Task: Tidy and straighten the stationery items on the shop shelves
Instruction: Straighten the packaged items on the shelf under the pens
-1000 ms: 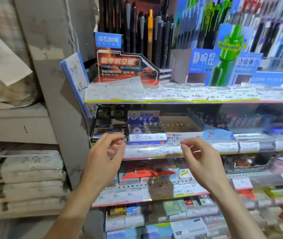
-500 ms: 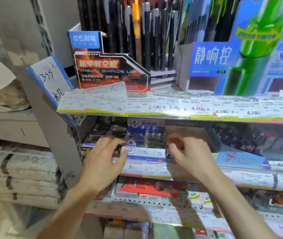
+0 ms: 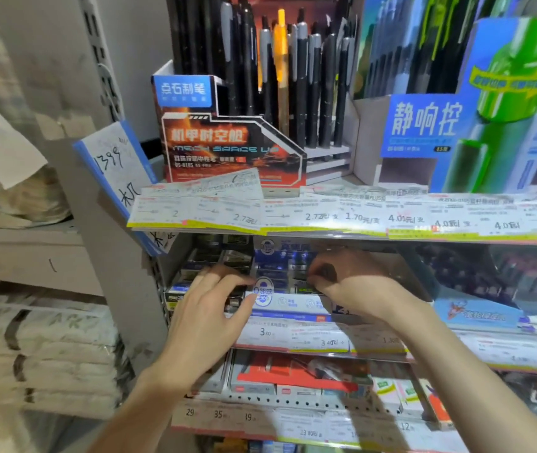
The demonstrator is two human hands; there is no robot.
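Shop shelving, middle metal shelf (image 3: 293, 349): left hand (image 3: 205, 322) fingers spread loosely over dark small boxes (image 3: 208, 266); right hand (image 3: 352, 286) curled, blurred, grasp unclear, at blue-white carton (image 3: 288, 305).

I see the top shelf (image 3: 342, 223) carrying pen displays (image 3: 260, 93); middle shelf (image 3: 326, 348) holds small boxes (image 3: 280, 305), erasers maybe, blurred.

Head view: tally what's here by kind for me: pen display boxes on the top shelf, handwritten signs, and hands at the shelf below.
Pen display boxes: 2, the red-orange display box and the blue display box
Handwritten signs: 1, the handwritten sign on the shelf upright
Hands: 2, the left hand and the right hand
Total: 5
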